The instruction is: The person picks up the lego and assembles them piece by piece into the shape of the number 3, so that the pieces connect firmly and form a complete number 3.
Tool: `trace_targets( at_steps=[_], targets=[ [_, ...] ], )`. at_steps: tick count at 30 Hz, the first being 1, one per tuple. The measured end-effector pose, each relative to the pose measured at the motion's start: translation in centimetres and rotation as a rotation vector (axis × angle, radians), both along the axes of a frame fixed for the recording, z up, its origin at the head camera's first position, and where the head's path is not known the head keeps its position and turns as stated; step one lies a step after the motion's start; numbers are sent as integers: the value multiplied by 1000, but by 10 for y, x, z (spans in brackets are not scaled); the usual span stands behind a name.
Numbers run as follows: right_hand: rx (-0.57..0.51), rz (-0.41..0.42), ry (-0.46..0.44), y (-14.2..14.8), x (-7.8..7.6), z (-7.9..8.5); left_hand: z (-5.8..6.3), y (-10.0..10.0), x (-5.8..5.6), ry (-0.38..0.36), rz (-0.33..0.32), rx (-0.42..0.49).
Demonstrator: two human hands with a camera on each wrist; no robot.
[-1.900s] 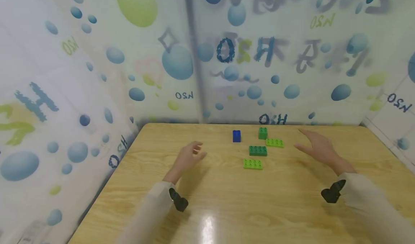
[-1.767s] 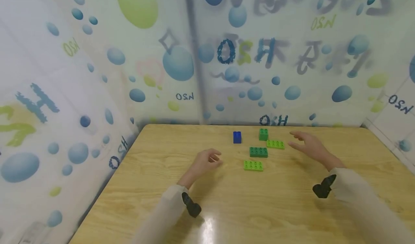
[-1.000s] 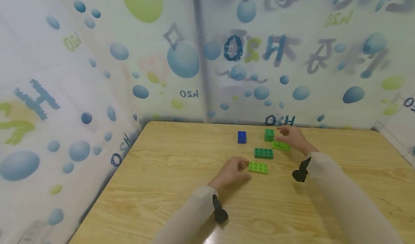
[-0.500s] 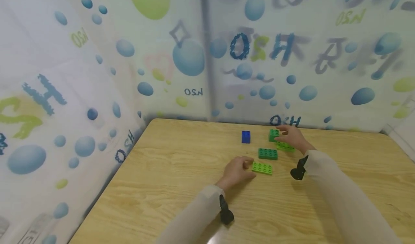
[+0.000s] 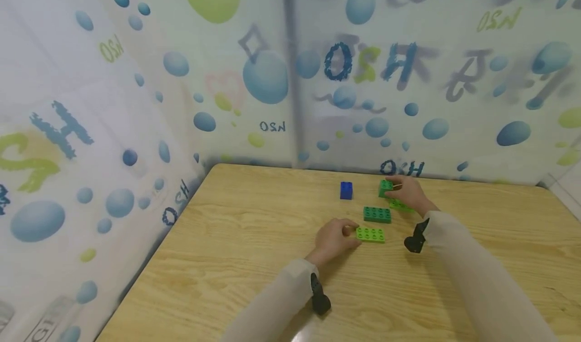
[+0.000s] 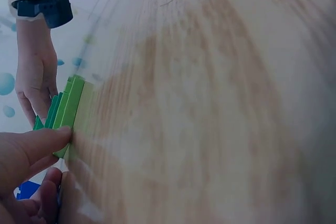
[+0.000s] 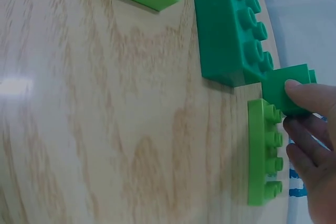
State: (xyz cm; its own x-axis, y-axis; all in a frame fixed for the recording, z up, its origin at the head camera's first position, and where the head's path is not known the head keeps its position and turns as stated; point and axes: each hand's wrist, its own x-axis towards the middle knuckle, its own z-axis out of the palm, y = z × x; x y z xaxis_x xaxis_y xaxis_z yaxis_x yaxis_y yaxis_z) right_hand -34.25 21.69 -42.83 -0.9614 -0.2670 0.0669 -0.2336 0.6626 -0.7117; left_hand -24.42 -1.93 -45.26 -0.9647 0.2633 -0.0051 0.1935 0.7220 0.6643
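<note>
In the head view my left hand [image 5: 335, 240] has its thumb and forefinger at the left end of a flat lime building brick [image 5: 370, 235]. The left wrist view shows the thumb [image 6: 58, 136] pressed on that brick, a finger on its other side. Farther back, my right hand [image 5: 410, 193] pinches a small square green building brick [image 5: 385, 187]. Its thumb [image 7: 296, 88] lies on one face of the brick in the right wrist view, fingertips at the opposite side. Under this hand sits a second flat lime brick [image 7: 256, 153], partly covered in the head view.
A longer dark green brick [image 5: 377, 214] lies between the two hands. To the left of the square green one stands a blue brick [image 5: 346, 190]. All rest on a wooden table [image 5: 254, 221], with a bubble-printed curtain [image 5: 268, 145] behind its far edge.
Both hands have come inward from the sides to the bricks. The left reached the near lime brick, the right the square green one. The head view has shifted slightly.
</note>
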Motion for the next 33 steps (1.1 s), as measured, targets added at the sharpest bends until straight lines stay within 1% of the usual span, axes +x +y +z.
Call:
trace_targets(
  at_steps=[6,12,16,20,24,33],
  targets=[
    [8,-11,-2,3,0,4,3,0,2,4,-1,-2],
    [22,-6,2,6,1,15,4,-2,2,10,-10,0],
    [11,5,-8,8,3,22,4,-1,1,15,-17,-5],
    [-10,36,10,8,9,28,5,-1,2,10,-18,-4],
    [-15,70,65,8,16,33,5,-2,2,9,-22,-6],
    [59,104,100,3,29,38,5,-1,3,22,-26,-9]
  ],
)
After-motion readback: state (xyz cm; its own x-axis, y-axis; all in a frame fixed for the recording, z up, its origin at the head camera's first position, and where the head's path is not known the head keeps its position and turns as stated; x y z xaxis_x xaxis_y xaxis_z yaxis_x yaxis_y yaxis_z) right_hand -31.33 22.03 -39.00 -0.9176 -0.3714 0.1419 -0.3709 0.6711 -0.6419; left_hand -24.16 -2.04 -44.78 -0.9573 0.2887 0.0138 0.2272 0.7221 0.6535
